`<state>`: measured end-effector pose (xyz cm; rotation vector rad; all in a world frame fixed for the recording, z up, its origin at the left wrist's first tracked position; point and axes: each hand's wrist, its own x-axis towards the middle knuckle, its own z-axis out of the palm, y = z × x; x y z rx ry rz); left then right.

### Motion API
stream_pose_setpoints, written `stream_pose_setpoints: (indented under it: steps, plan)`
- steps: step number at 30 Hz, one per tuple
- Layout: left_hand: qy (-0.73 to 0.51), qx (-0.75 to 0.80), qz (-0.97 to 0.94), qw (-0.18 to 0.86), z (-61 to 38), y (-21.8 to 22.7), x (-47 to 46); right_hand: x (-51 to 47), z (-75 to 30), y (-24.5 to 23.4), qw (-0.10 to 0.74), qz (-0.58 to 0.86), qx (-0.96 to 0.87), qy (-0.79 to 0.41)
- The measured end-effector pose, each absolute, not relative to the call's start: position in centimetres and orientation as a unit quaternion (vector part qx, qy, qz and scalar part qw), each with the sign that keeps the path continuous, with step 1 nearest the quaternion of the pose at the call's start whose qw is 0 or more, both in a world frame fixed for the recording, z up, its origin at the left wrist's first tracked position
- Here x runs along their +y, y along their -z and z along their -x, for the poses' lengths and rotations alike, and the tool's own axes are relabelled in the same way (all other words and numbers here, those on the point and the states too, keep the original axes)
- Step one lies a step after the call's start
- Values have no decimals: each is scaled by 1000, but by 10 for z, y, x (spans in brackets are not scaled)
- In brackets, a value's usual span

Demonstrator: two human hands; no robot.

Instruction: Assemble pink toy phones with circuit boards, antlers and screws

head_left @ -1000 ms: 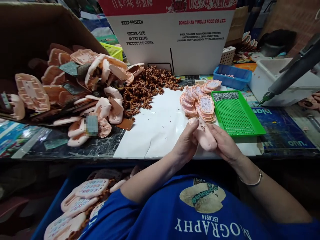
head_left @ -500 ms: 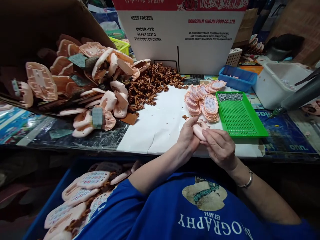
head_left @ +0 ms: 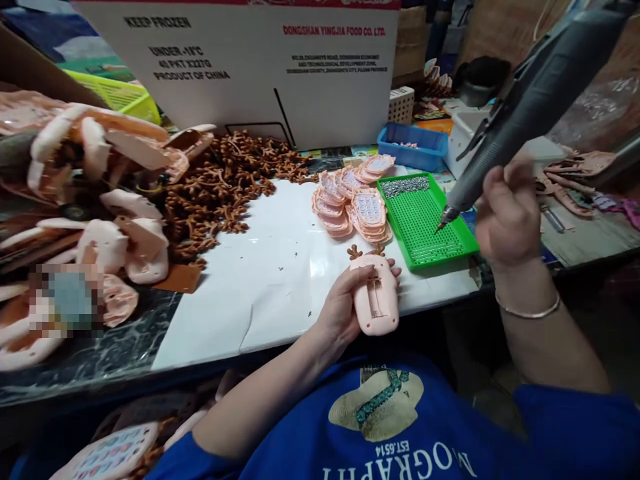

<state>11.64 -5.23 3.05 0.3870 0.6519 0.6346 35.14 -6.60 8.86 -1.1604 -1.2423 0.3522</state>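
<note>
My left hand (head_left: 345,297) is closed around a pale pink plastic toy phone shell (head_left: 376,325), whose back, with an oblong battery recess and screw holes, faces up. Small brown antlers (head_left: 355,252) stick out at its top end. My right hand (head_left: 513,217) is raised right beside a grey electric screwdriver (head_left: 505,140). Its fingers are curled but smeared by motion, so whether they grip the tool is unclear. The screwdriver's bit points down left, over a green perforated tray (head_left: 430,233) with small silver screws (head_left: 406,185).
Stacked pink keypad panels (head_left: 367,210) lie left of the tray. A heap of brown antler pieces (head_left: 225,180) and pink shells (head_left: 100,247) fill the left. Behind stand a white carton (head_left: 250,87) and a blue bin (head_left: 415,143). Finished-looking phones (head_left: 120,453) sit below the table edge.
My right hand has left the pink shell and moved up right to the screwdriver, which now stands steeper and nearer. The shell is turned back-up in my left hand. The view has swung right.
</note>
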Motion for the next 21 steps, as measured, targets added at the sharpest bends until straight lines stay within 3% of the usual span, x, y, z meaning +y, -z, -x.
stream_pose_setpoints:
  steps: [2, 5, 14, 21]
  plan:
    - [-280, 305, -197, 889, -122, -28, -55, -50, -358, -98, 639, 469, -546, -273]
    - [-276, 305, -230, 882, -126, -25, -57, -41, -358, -105, 636, 439, -564, -291]
    - [-264, 345, -268, 860, -124, -26, -57, -47, -379, -64, 705, 459, -519, -148]
    - [-261, 372, -278, 847, -125, -29, -58, -43, -387, -43, 699, 498, -507, -81]
